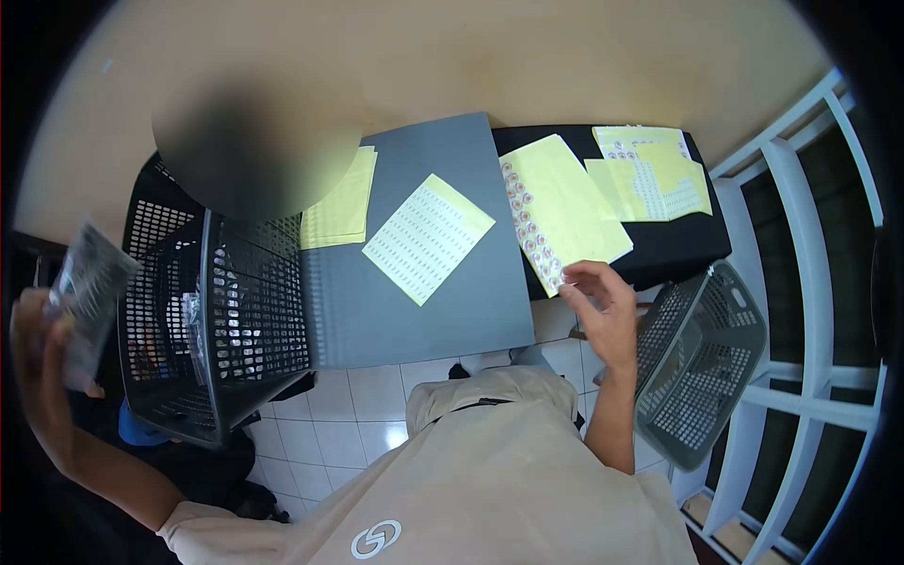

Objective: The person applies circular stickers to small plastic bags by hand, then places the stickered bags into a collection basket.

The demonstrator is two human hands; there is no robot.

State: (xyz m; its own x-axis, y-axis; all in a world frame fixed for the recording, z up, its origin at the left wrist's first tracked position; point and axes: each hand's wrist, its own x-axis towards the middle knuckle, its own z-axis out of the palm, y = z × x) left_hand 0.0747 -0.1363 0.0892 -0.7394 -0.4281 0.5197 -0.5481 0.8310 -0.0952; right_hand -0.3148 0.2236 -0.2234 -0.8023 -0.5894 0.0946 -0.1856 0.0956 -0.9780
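My left hand (pixel 42 348) is raised at the far left, its fingers closed on a clear plastic packet (pixel 92 297) with something dark inside, partly blurred. My right hand (pixel 607 315) is at the near corner of a yellow sheet with round stickers (pixel 574 207) along its left edge. Thumb and index finger are pinched around a round sticker (pixel 563 279) at that corner; the fingertips partly hide it. On the grey board (pixel 424 334) lies a sheet of small printed labels (pixel 428 240), turned at an angle.
A dark plastic basket (pixel 259 292) holding packets stands left of the board, near yellow sheets (pixel 341 202). More sticker sheets (pixel 650 179) lie on the black cloth (pixel 659 250). Another basket (pixel 702 367) is at right, beside a white metal frame (pixel 800 282). A blurred patch covers the upper left.
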